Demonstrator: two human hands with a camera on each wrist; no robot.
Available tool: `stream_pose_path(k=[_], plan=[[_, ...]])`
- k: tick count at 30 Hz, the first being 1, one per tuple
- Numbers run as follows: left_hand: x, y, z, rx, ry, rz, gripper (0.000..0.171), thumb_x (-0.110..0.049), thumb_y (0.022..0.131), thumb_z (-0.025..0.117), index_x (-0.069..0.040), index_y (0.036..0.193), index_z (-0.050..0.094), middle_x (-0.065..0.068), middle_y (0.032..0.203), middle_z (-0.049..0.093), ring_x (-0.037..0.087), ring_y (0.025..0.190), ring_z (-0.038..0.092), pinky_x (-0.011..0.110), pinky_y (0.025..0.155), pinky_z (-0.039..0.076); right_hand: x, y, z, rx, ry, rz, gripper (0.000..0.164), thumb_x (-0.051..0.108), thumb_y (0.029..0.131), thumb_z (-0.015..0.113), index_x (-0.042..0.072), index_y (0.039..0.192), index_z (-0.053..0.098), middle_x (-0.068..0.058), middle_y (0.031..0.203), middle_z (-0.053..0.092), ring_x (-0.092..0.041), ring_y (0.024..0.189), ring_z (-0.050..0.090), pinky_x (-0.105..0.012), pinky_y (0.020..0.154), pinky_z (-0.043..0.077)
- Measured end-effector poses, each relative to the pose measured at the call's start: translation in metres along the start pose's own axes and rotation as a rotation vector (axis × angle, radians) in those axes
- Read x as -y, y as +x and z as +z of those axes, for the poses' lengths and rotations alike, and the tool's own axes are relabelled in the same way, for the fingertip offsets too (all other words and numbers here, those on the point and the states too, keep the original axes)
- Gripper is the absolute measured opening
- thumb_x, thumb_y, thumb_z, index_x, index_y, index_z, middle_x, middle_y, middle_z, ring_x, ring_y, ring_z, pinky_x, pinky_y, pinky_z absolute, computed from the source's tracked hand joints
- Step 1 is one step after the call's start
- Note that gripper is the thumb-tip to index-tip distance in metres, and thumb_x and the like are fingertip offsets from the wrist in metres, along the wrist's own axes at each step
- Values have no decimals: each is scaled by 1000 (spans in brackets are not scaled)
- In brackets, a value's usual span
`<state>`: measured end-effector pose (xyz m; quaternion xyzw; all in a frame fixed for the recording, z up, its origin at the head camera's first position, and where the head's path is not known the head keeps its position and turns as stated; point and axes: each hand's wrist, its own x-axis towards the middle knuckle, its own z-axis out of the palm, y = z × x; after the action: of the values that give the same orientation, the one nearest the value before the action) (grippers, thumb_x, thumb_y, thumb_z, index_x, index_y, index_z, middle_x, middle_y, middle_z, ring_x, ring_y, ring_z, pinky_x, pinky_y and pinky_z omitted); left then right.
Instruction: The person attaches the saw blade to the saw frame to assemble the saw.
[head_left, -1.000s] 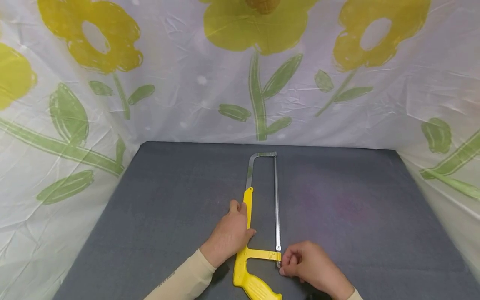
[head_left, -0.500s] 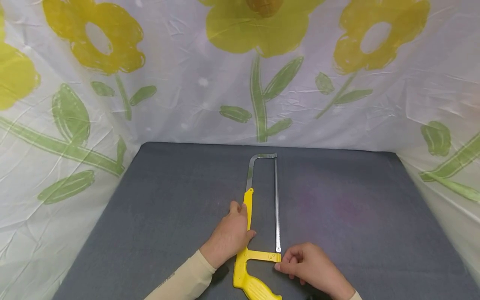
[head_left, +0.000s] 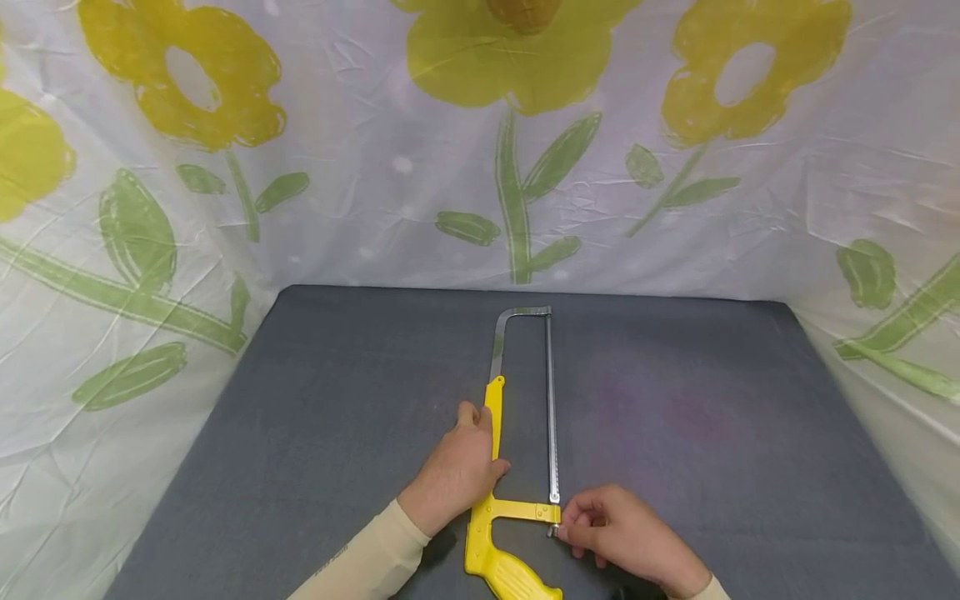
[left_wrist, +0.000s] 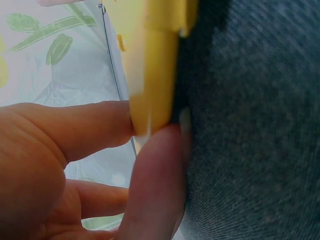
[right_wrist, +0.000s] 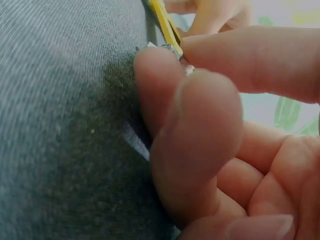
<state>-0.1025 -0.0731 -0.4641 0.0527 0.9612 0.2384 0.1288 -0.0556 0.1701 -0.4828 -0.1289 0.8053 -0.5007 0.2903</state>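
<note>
A hacksaw (head_left: 517,575) with a yellow handle and a silver front bow lies on the dark cloth, its grip end towards me. My left hand (head_left: 456,475) holds the yellow frame; in the left wrist view, thumb and finger close on the yellow bar (left_wrist: 160,75). On the right side runs the thin blade (head_left: 552,400), fixed at both ends. Below the yellow crosspiece (head_left: 517,510) sits a small metal wing nut (head_left: 553,530). My right hand (head_left: 618,529) pinches at it with thumb and fingertips, which partly hide it in the right wrist view.
A dark grey cloth (head_left: 712,467) covers the table. Behind and on both sides hangs a white sheet (head_left: 360,192) printed with yellow flowers. Beige sleeves (head_left: 375,550) cover my forearms.
My right thumb moved left over the wing nut, covering it, then drew back right so the nut shows again. The left hand and the hacksaw have stayed in place.
</note>
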Motion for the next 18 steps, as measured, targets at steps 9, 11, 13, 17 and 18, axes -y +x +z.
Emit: stream_pose_path(k=[9, 11, 13, 17, 18], plan=[[0, 6, 0, -15, -4, -12, 89, -21, 91, 90, 8, 161, 43, 20, 141, 48, 16, 67, 57, 26, 62, 56, 13, 13, -25, -57, -172, 81, 35, 42, 100, 77, 13, 80, 78, 0, 67, 68, -15, 53, 58, -33, 51, 49], [1, 6, 0, -17, -3, -14, 89, -20, 91, 90, 8, 160, 43, 20, 140, 48, 16, 66, 57, 27, 61, 56, 16, 22, -31, -124, -216, 93, 36, 43, 100, 76, 13, 80, 77, 1, 68, 68, -15, 56, 59, -32, 52, 47], [2, 6, 1, -15, 4, -15, 88, -21, 91, 90, 8, 160, 44, 20, 140, 48, 16, 66, 57, 27, 61, 55, 17, 31, -33, -186, -225, 83, 34, 40, 101, 76, 12, 82, 77, 0, 69, 68, -16, 59, 61, -32, 55, 49], [2, 6, 3, -1, 15, -7, 89, -22, 91, 90, 8, 160, 44, 21, 141, 48, 15, 65, 58, 26, 61, 55, 13, 45, -31, -235, -187, 43, 28, 35, 102, 75, 11, 88, 78, -1, 73, 71, -15, 63, 66, -32, 60, 54], [2, 6, 3, 1, 15, -5, 89, -22, 91, 90, 8, 160, 44, 21, 141, 48, 15, 65, 58, 26, 61, 55, 11, 47, -29, -241, -178, 37, 28, 34, 102, 75, 11, 88, 79, -1, 73, 71, -15, 63, 67, -32, 61, 55]])
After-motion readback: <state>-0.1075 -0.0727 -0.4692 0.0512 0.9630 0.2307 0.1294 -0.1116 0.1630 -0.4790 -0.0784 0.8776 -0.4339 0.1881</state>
